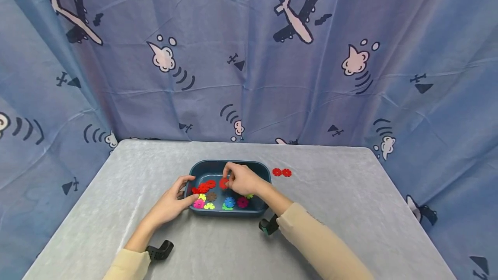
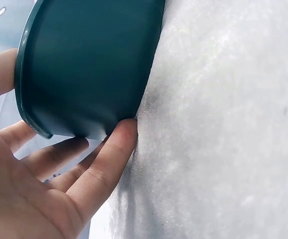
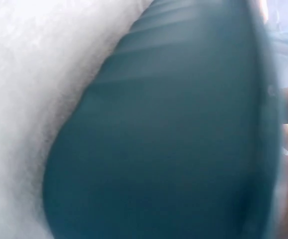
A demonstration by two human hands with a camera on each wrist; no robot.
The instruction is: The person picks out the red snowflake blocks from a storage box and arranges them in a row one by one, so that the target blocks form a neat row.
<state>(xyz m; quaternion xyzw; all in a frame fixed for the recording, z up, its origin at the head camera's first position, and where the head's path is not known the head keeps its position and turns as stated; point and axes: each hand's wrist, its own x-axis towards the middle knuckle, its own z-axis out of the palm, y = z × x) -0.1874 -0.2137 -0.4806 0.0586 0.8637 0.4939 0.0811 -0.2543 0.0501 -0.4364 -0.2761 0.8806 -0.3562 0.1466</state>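
A dark teal plastic tray (image 1: 227,213) holds flower-shaped notched discs in several colours. My left hand (image 1: 173,202) grips its left end, thumb over the rim near the front corner. In the left wrist view, fingertips (image 2: 125,130) press against the tray's outer wall, low by the table. My right hand (image 1: 243,180) reaches over the tray and pinches a red notched disc (image 1: 223,183) between thumb and fingers. More red discs (image 1: 204,187) lie bunched at the left inside. The right wrist view is mostly filled by the tray's outer wall (image 3: 164,139), hiding the right fingertips.
Two red discs (image 1: 282,172) lie side by side on the grey-white cloth-covered table (image 1: 330,193), right of the tray. Inside sit brown (image 1: 212,196), blue (image 1: 229,202) and pink discs (image 1: 243,202). A blue patterned curtain (image 1: 249,77) hangs behind the table.
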